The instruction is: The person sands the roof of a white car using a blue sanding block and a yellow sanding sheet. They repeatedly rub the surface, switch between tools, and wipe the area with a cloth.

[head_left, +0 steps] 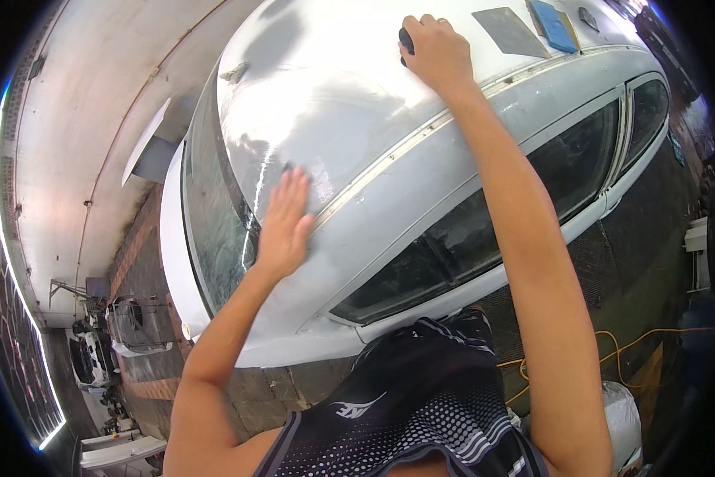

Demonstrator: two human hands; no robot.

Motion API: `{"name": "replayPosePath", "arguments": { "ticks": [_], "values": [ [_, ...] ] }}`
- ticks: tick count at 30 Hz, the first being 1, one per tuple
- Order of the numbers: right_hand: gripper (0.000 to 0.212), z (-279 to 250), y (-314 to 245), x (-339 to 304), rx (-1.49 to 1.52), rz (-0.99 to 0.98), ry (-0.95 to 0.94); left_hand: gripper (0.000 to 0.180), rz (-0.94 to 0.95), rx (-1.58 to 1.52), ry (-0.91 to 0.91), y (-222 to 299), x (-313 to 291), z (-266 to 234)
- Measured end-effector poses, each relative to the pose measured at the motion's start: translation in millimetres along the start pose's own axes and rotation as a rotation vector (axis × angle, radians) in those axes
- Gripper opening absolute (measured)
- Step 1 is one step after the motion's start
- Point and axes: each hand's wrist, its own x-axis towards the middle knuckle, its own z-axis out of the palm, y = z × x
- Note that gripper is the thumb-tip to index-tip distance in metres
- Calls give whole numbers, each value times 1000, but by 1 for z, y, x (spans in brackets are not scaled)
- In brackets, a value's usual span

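Observation:
A white and grey car roof [341,119] with patchy, dull areas lies before me. My left hand [284,222] rests palm down on the roof's near left part, its fingers stretched out; they look slightly blurred. A small dark spot shows just beyond its fingertips. Farther up the roof, my right hand [437,52] is closed around a black rounded thing [406,41]. Most of that thing is hidden by my fingers, so its kind cannot be told. To the right of this hand lies a flat grey sheet [510,32].
Beside the grey sheet are a blue block [554,27] and a small dark object [588,17]. A crumpled scrap [234,73] sits near the windshield [218,215]. Side windows [453,238] run below my arms. A yellow cable [612,350] crosses the floor at right.

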Motion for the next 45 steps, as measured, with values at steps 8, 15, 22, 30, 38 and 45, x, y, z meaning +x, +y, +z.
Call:
{"name": "replayPosePath", "arguments": {
  "ticks": [8,15,22,30,38,45],
  "values": [
    [27,-4,44,14,156,-49,-101,58,310,-37,-6,91,176,45],
    [28,-24,125,5,268,-14,80,65,18,43,-53,-23,-9,-9],
    [35,-22,114,3,70,-41,-6,61,284,65,73,106,198,54],
    [32,-29,150,-9,45,-142,46,59,333,48,22,87,157,36],
    [28,-53,113,-23,95,1,116,65,119,147,-15,63,80,15],
    [28,-62,109,-19,176,-1,109,65,292,130,199,146,234,83]
  ]
}}
